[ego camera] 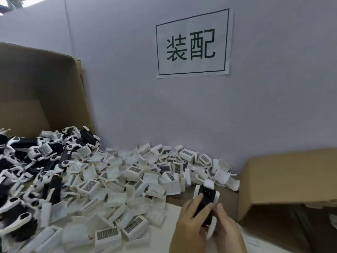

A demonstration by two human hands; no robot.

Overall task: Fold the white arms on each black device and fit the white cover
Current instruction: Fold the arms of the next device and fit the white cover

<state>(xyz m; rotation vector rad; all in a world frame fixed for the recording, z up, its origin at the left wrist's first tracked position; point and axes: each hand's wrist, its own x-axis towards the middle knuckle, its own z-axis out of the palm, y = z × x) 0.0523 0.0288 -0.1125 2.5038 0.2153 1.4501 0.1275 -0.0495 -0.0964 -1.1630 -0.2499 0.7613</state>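
A black device point(206, 201) with white arms at its sides and a white cover at its far end is held up between both hands at the lower right. My left hand point(189, 227) grips its left side with the fingers curled over the black body. From the right, my right hand point(228, 229) holds the device's lower part, thumb against it. A heap of loose white covers point(127, 181) with grilled faces fills the table's middle. More black devices with unfolded white arms point(45, 161) lie heaped at the left.
A tall open cardboard box point(36, 88) stands at the back left behind the devices. Another cardboard box point(288, 181) lies on its side at the right, its opening toward me. A grey wall with a printed sign point(192, 43) closes the back.
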